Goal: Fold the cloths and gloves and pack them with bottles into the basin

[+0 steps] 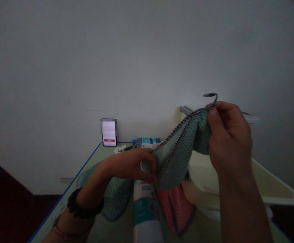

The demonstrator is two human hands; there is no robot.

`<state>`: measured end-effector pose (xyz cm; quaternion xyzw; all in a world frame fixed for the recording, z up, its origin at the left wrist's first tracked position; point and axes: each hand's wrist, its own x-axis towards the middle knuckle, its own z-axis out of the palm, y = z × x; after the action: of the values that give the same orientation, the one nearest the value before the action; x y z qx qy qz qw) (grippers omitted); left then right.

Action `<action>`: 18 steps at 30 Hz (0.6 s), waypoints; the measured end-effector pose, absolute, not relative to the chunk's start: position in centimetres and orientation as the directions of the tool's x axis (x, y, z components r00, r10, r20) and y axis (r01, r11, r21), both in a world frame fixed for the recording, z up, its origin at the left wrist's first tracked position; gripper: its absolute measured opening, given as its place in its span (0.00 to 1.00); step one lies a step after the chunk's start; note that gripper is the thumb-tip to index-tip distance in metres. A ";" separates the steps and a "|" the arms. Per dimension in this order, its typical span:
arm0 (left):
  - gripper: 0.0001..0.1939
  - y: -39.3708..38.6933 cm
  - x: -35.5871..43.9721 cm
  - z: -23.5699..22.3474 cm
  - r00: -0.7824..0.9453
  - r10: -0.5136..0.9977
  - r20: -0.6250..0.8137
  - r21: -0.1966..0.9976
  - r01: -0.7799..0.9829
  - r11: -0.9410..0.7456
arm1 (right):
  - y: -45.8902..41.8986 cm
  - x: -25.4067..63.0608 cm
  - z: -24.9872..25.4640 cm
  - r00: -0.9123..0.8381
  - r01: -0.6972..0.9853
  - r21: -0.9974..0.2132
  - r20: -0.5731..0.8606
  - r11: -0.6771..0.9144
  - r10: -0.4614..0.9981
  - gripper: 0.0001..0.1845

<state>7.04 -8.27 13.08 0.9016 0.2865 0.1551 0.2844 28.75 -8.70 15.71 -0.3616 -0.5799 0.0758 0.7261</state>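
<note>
The green cloth (177,158) stretches between my hands at 1 o'clock. The lit phone (109,133) stands upright at 11. My left hand (134,163) pinches the cloth's lower end above the white-and-teal container (146,209) at 12; the red cloth (178,209) lies toward 1, where my right hand (229,135) grips the upper end; the cream tub (265,185) sits at 2.

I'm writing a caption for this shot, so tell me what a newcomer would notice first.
The green cloth with dark-and-white trim, held up in the middle between the left hand and the higher right hand. Next, probably the phone glowing at the table's far left corner, then the red cloth below the green one.
</note>
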 end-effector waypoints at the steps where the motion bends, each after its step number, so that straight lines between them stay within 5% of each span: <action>1: 0.05 -8.0 7.0 12.8 0.778 0.613 0.137 0.605 0.425 -0.673 | -8.7 28.9 15.7 0.336 0.316 -0.613 0.786 0.724 0.519 0.04; 7: 0.08 -6.3 5.9 11.9 0.588 0.778 0.221 0.823 0.315 -0.473 | -8.5 30.2 15.7 0.437 0.358 -0.625 0.769 0.694 0.467 0.06; 12: 0.26 -5.1 5.3 11.6 0.191 0.925 0.328 0.926 0.131 -0.355 | -8.4 30.5 15.7 0.458 0.370 -0.643 0.754 0.671 0.470 0.05; 16: 0.08 -4.5 4.8 10.9 0.289 0.936 0.199 0.974 0.047 -0.222 | -8.1 30.1 15.5 0.430 0.407 -0.642 0.763 0.650 0.484 0.06; 18: 0.07 -4.4 4.7 10.4 0.347 0.921 0.174 0.983 -0.006 -0.184 | -7.9 30.0 15.3 0.414 0.446 -0.628 0.777 0.637 0.475 0.06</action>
<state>4.68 -4.39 10.42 0.6304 0.3630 0.4410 0.5257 30.03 -7.91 15.30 -0.4257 -0.5412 0.0098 0.7251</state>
